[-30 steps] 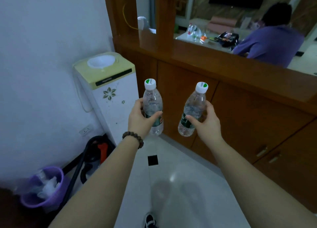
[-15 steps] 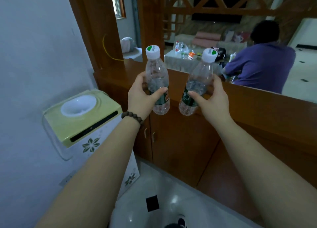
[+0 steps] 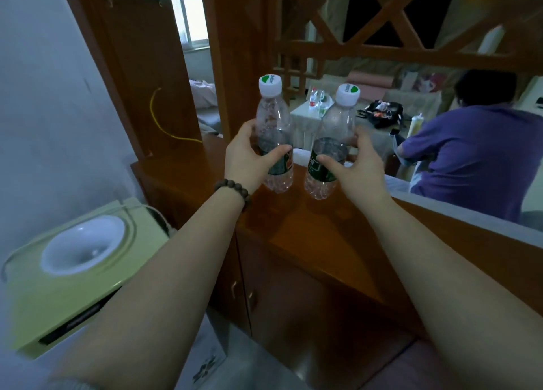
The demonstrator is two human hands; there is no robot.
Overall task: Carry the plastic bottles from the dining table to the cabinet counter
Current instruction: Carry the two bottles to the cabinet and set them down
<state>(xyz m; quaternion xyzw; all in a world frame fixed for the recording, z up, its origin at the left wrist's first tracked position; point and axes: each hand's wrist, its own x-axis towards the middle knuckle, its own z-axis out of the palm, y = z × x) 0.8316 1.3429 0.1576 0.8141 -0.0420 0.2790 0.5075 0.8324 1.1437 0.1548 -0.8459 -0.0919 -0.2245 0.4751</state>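
Note:
I hold two clear plastic bottles with white caps and green labels, one in each hand. My left hand (image 3: 249,157), with a bead bracelet on the wrist, is shut on the left bottle (image 3: 273,125). My right hand (image 3: 355,166) is shut on the right bottle (image 3: 335,125), which leans slightly left at its base. Both bottles are upright over the brown wooden cabinet counter (image 3: 308,237), their bases at or just above its top; I cannot tell whether they touch it.
A pale green water dispenser (image 3: 76,269) stands low on the left against the white wall. Beyond the counter, a person in a purple shirt (image 3: 473,157) sits at a table (image 3: 302,113) holding more bottles and a black bag. A wooden lattice screen (image 3: 352,48) rises above the counter.
My view has risen and closed in on the cabinet. Both hands have carried the bottles forward, from in front of the cabinet doors to over the counter top.

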